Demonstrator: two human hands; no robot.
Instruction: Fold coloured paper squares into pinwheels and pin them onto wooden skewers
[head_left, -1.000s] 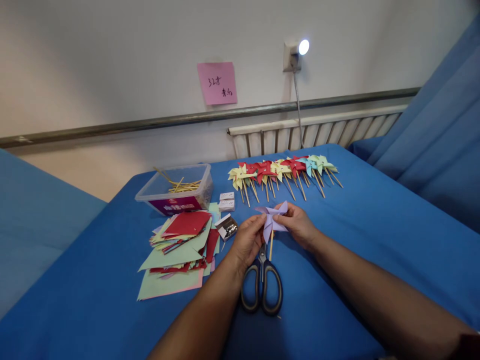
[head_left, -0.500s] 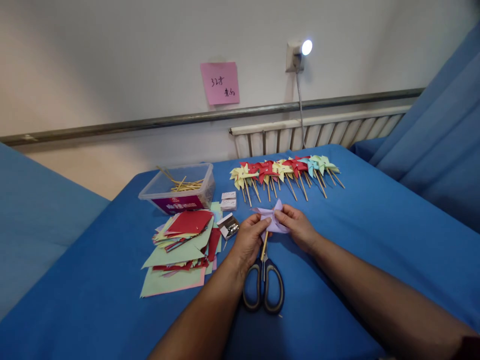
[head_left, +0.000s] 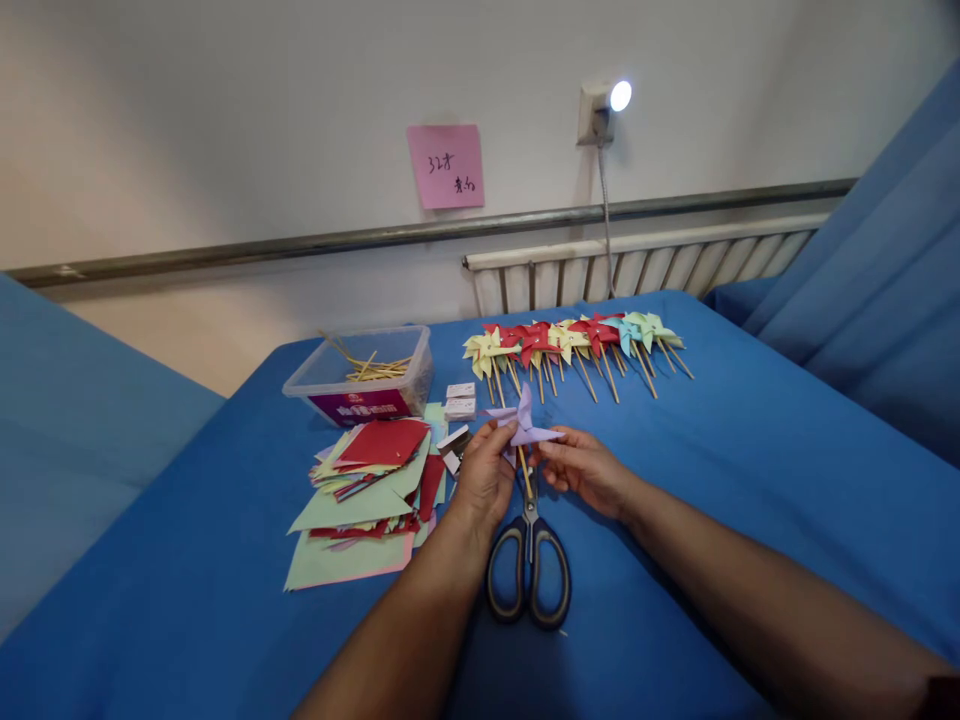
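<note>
A purple paper pinwheel [head_left: 525, 425] on a thin wooden stick is between my hands, its blades folded to the middle. My left hand [head_left: 486, 480] pinches it near the centre with the thumb on top, covering part of the left blades. At the right blade's tip are the curled fingers of my right hand [head_left: 589, 470], closed at the paper's edge. The stick slants down from the pinwheel over the scissors [head_left: 529, 560], which lie on the blue cloth with their handles towards me. Left of my left hand sits a small open box [head_left: 453, 450], partly hidden by that hand.
Finished pinwheels [head_left: 536, 342] in several colours lie in a row at the back. A clear plastic tub [head_left: 360, 405] holds wooden sticks. In front of it is a stack of coloured paper [head_left: 367, 500]. Two small boxes [head_left: 460, 402] stand beside the tub. A blue curtain [head_left: 885, 240] hangs right.
The pinwheel has risen slightly and turned so that its blades and stick show more clearly. My right hand has shifted from its middle down to the right blade's tip.
</note>
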